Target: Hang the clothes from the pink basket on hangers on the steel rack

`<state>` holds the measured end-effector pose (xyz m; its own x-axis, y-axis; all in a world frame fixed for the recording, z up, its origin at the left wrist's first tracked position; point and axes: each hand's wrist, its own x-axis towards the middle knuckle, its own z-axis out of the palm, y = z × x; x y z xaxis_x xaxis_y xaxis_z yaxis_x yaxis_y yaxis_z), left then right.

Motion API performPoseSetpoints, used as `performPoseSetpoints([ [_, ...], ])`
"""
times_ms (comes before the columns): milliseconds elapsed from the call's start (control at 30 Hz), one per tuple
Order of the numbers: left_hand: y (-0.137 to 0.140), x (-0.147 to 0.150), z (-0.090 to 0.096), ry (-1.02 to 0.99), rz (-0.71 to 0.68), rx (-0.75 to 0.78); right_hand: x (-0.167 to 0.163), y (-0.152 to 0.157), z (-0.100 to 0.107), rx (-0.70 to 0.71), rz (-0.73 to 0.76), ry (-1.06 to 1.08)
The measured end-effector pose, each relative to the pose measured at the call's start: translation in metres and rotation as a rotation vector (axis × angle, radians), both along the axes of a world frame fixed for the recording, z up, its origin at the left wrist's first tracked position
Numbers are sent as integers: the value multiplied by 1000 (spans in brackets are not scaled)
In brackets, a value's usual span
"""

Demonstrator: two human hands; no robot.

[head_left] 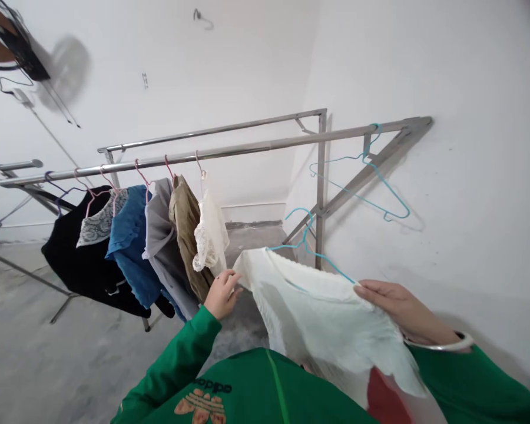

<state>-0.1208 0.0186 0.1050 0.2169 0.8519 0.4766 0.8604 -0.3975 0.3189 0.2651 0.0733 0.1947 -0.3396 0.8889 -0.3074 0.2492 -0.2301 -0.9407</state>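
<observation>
A thin white shirt [327,318] is spread in front of me on a light blue hanger [307,238], whose hook sticks up free of the rail. My left hand [223,294] pinches the shirt at its left shoulder edge. On the other side, my right hand [391,303] grips the shirt's right shoulder beside the hanger's end, thumb and fingers closed on the cloth. A patch of red shows at the shirt's lower part. The hanger's arms run partly inside the neckline and are hidden there.
A metal drying rack [256,147] stands ahead along the wall. From its rail hang a cream lace garment [212,229], a khaki garment [188,229], a grey garment [163,235], a blue shirt [132,247] and a black garment [70,253]. Another blue hanger [380,176] hangs bare at right.
</observation>
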Motion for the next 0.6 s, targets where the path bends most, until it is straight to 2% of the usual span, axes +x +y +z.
performPoseSetpoints([
  [67, -10, -2, -8, -48, 0, -17, -16, 10, 14, -3, -23, 74],
  [200, -29, -4, -21, -119, -42, -80, -60, 40, 42, 118, -23, 208],
  [367, -49, -5, -27, -148, -24, -193, -136, 95, 61, 449, -57, 265],
  [500, -59, -6, -30, -168, 0, -251, -202, 143, 64, 660, -67, 81],
  [600, -65, -8, -32, -145, 23, -316, -239, 159, 58, 734, -95, -43],
])
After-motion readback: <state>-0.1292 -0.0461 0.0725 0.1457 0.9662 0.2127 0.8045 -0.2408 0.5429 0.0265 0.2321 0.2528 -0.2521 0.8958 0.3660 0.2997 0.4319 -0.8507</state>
